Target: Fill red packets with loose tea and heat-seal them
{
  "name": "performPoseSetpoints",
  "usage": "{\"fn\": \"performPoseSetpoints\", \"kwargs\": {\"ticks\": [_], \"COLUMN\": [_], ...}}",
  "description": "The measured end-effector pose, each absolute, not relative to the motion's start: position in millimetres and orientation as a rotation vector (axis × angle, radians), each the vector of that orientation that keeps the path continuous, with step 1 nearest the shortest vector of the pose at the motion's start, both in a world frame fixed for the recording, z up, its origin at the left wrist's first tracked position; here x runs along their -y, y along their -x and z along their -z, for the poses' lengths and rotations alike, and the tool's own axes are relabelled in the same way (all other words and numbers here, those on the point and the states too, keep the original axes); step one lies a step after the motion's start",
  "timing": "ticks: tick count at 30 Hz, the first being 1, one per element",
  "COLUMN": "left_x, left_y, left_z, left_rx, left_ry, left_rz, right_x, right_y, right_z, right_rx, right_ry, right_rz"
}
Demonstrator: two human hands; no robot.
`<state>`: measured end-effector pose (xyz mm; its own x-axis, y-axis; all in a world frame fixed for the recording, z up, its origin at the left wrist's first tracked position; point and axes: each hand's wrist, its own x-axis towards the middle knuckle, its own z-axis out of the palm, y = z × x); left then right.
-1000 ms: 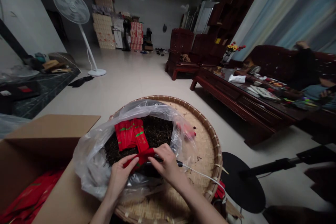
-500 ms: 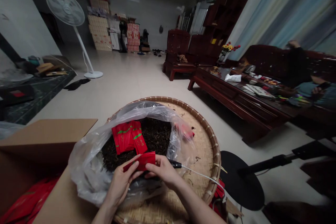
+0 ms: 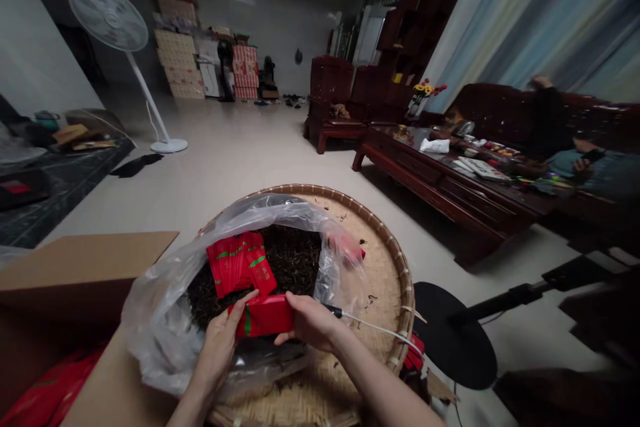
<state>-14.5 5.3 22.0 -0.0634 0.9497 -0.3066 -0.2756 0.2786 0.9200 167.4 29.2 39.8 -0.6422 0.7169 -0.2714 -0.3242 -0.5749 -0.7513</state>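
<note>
A red packet with a green band is stretched between my two hands, low over the front of an open plastic bag. My left hand pinches its left end, thumb on top. Around the right end my right hand is closed, with its thumb on the upper corner. Dark dried tea leaves fill the bag. Several more red packets lie fanned out on the leaves. Beside my right hand, a black handle with a white cord sticks out; its other end is hidden.
The bag rests on a round woven bamboo tray with scattered leaves. An open cardboard box holding red packets stands at left. Right of the tray is a black round stand base. Beyond are a wooden table, a white fan and a seated person.
The red packet has turned so its broad face and green band show. My hands have come slightly lower and hold it by both ends. The whole view has shifted a little.
</note>
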Motion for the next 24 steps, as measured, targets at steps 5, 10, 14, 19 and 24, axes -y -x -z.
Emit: {"fn": "performPoseSetpoints", "kwargs": {"ticks": [5,10,14,19,24], "left_x": [-3,7,3,-2,-5], "left_y": [23,12,10,12,12], "left_z": [-18,-33,-32,-24,-19], "left_rx": [-1.593,-1.537,-1.506,-1.492,-1.572], "left_ry": [-1.272,-2.551,-2.645,-2.519,-2.341], "left_rz": [-1.388,-1.236,-1.072,-1.161,-1.288], "right_x": [-30,-27,-27,-31,-62], "right_y": [-167,-164,-163,-172,-193], "right_z": [-41,-52,-60,-68,-69], "right_rx": [0.947,1.091,1.236,1.376,1.469], "right_ry": [0.777,0.746,0.693,0.719,0.97], "right_rz": [-2.134,-2.026,-2.032,-2.067,-1.605]}}
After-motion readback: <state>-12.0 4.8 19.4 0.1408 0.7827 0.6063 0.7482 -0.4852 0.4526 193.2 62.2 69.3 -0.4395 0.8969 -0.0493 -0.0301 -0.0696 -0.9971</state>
